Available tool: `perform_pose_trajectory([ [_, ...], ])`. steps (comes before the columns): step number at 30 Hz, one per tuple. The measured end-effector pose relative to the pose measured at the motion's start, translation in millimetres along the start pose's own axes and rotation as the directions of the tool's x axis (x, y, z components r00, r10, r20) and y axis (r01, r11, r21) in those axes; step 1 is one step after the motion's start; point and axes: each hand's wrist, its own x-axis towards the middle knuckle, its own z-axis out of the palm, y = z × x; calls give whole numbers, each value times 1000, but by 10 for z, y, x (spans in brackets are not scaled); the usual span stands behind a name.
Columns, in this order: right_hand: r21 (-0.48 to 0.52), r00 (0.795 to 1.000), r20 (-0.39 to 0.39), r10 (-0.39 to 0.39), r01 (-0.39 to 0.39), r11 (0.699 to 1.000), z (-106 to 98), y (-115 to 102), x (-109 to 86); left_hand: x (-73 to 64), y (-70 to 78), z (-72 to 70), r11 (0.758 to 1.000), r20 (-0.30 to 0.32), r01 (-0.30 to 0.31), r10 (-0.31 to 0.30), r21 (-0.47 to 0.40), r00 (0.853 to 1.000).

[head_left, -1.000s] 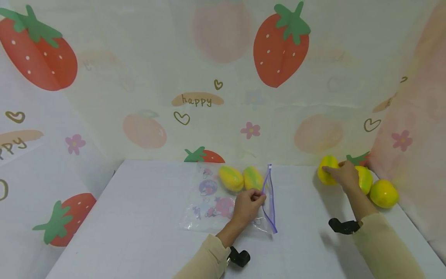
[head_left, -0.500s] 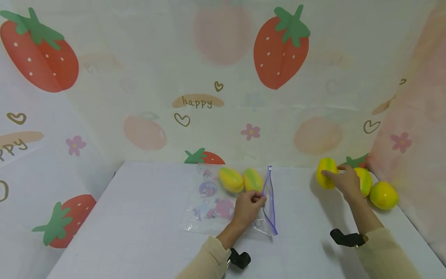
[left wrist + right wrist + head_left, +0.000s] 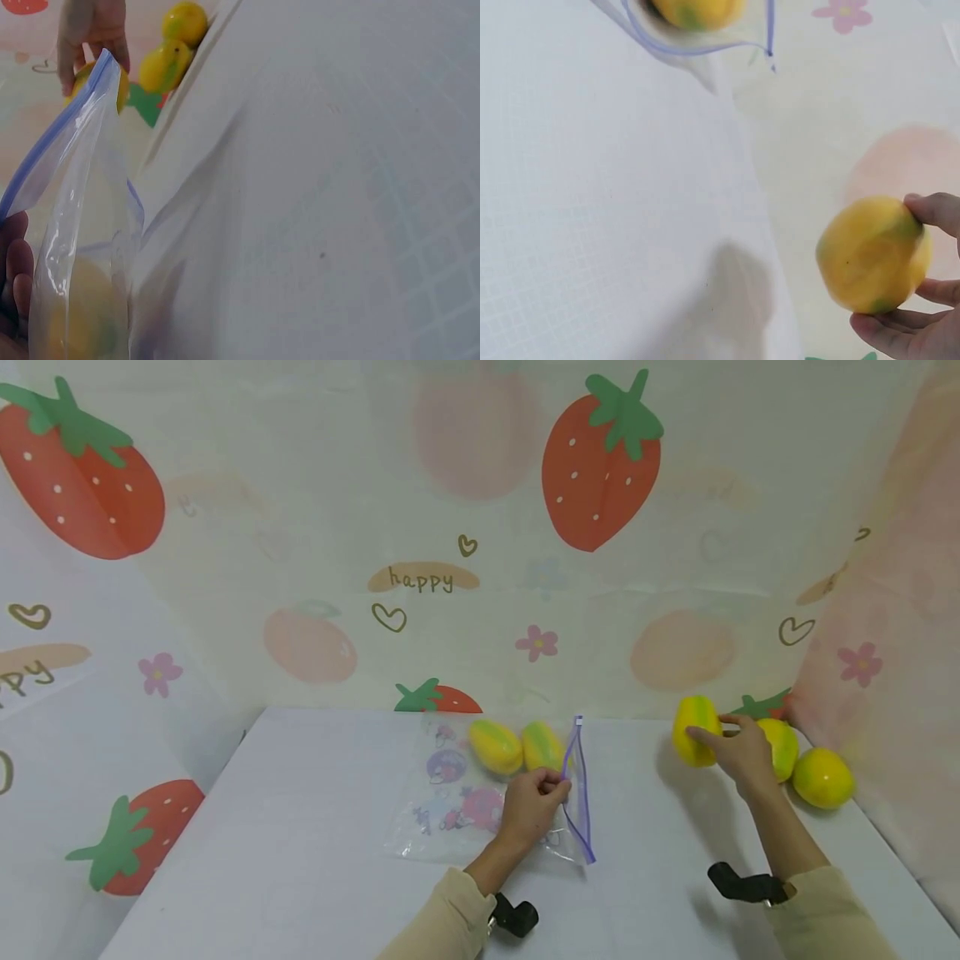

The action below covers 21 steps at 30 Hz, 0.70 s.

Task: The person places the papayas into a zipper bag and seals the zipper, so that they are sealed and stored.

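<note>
In the head view a clear printed zip bag (image 3: 480,810) lies on the table, its purple-edged mouth facing right and held partly apart. Inside it are two fruits, a left one (image 3: 495,747) and a right one (image 3: 543,746), both yellow with green streaks. My left hand (image 3: 531,806) pinches the bag near its mouth. Farther right, my right hand (image 3: 742,752) grips another yellow, green-streaked fruit (image 3: 694,732) between thumb and fingers, raised over the table's back edge. The right wrist view shows this held fruit (image 3: 871,255) with fingers around its side.
Behind and beside my right hand, two more yellow-green fruits, one partly covered (image 3: 782,750) and one in front (image 3: 823,778), sit at the table's right back corner. A strawberry-print backdrop (image 3: 450,635) rises behind the white table (image 3: 300,843).
My right hand has moved slightly left with the fruit, away from the two fruits in the corner. My left hand and the bag stay in place.
</note>
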Motion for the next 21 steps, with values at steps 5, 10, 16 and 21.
perform_pose_trajectory([
  [5, 20, 1000, 8, -12, 12, 1000, 22, -36, -42, -1, 3, -4, 1000, 2, -1, 1, -5, 1000],
  [10, 27, 999, 27, -35, 34, 999, 53, -66, -86, 2, -14, 0, 1000, -2, -6, 6, -4, 1000],
  [16, 23, 996, 70, -60, 58, 998, 77, -103, -145, 1, -21, 0, 1000, -5, -4, 4, 3, 1000],
  [21, 11, 995, 77, -67, 66, 998, 105, -131, -174, 0, -22, -2, 1000, -9, -11, 11, 3, 1000],
])
